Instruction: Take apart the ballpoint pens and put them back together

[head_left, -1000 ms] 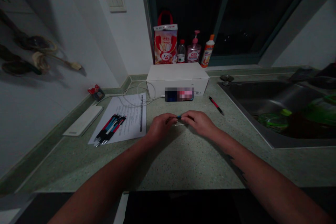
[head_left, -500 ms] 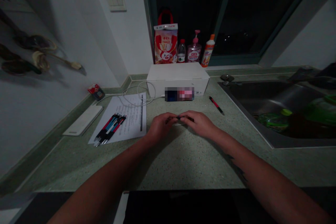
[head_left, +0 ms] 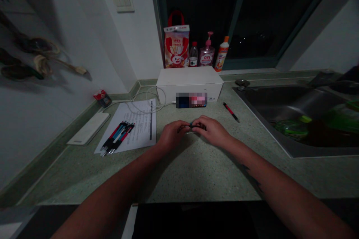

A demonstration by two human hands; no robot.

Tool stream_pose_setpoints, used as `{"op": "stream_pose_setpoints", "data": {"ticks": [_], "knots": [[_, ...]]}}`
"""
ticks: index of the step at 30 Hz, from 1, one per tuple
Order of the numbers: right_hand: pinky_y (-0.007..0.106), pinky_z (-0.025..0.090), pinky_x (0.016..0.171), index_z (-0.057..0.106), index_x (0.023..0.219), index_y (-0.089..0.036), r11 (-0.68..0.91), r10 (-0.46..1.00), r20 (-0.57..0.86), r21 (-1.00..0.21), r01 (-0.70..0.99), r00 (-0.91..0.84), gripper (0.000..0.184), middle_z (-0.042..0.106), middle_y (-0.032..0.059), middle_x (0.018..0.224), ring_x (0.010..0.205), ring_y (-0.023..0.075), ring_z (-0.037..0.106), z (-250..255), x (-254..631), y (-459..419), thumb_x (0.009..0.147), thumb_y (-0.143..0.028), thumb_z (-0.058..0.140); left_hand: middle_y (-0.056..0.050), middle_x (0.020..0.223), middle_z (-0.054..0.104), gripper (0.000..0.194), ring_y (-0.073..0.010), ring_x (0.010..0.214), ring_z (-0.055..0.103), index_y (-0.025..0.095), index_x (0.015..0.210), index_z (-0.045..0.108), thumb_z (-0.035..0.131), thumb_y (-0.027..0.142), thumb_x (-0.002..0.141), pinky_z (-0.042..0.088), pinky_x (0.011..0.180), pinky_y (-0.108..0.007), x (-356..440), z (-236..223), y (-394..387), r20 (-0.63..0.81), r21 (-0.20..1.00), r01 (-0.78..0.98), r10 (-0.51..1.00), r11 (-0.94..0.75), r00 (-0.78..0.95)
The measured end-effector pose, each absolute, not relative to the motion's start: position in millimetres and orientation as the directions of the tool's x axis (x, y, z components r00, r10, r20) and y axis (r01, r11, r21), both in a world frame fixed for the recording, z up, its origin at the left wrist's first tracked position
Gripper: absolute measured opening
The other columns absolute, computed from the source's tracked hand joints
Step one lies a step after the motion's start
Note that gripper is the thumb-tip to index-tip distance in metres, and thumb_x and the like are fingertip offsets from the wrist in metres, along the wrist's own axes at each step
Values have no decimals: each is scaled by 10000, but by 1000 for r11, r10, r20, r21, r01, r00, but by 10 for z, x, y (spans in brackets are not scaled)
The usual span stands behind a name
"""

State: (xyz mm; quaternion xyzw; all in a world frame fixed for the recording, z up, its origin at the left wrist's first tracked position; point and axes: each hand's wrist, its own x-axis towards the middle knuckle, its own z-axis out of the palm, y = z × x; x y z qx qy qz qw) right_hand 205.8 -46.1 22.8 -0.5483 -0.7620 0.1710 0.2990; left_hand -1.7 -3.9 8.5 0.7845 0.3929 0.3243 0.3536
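Observation:
Over the middle of the green speckled countertop [head_left: 196,171], my left hand [head_left: 171,134] and my right hand [head_left: 211,130] meet fingertip to fingertip. Both pinch a small pen [head_left: 192,125] with a blue part showing between them; most of it is hidden by the fingers. To the left, a bundle of several red, blue and black pens [head_left: 117,138] lies on a printed sheet of paper [head_left: 140,123]. A single red pen [head_left: 231,112] lies on the counter to the right of my hands.
A white box [head_left: 189,82] with a white cable [head_left: 143,106] stands behind my hands. A red bag [head_left: 176,44] and three bottles [head_left: 207,54] line the dark window sill. A steel sink [head_left: 303,115] holding green items is at right. A white flat slab [head_left: 89,129] lies at left.
Both hands stayed together on the pen and shifted slightly away from me; the fingers have closed in more tightly around it.

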Motion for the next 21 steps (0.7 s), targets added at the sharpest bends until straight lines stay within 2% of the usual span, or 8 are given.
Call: {"op": "stream_pose_setpoints", "data": {"ticks": [4,8,12,16,18,21], "knots": [[303,445,729,682,933,-229,290,951,261,-588,755,-163,73,670,33,924,834,179,617,233,2077,-465,867,-219,713,-90,926,766,194,-227,856,695,181,976,761,614,280,896,544,845,-387,-26,103,-4,246,810,407,875,-421,416],[285,429,707,708,921,-225,335,942,192,-543,770,-275,77,646,20,887,801,164,607,226,2072,-475,849,-216,735,-81,980,760,175,-214,883,694,187,984,759,639,227,864,544,872,-366,-40,86,74,254,810,438,905,-391,341],[271,408,671,731,927,-232,362,924,85,-513,778,-374,109,651,1,832,751,153,599,191,2057,-486,830,-186,749,-57,888,759,172,-187,809,693,174,974,750,641,221,848,553,790,-311,-49,40,154,143,870,412,939,-270,314],[281,420,685,737,978,-242,368,922,82,-499,785,-380,153,671,10,856,769,164,611,164,2067,-488,829,-209,756,-58,843,750,240,-172,706,667,147,1006,742,600,298,884,535,677,-282,-69,31,199,66,889,416,952,-193,300],[284,423,689,737,982,-234,367,924,95,-497,786,-371,135,673,17,865,772,166,614,171,2072,-488,847,-235,739,-62,869,751,264,-178,724,667,153,995,743,567,331,909,536,689,-290,-83,44,203,78,867,450,951,-213,300],[289,421,691,737,957,-223,352,933,119,-487,799,-339,91,678,26,869,768,166,616,199,2076,-487,892,-262,686,-73,971,752,230,-210,897,671,183,959,757,557,288,920,528,854,-334,-105,68,184,183,739,565,917,-366,355]]}}
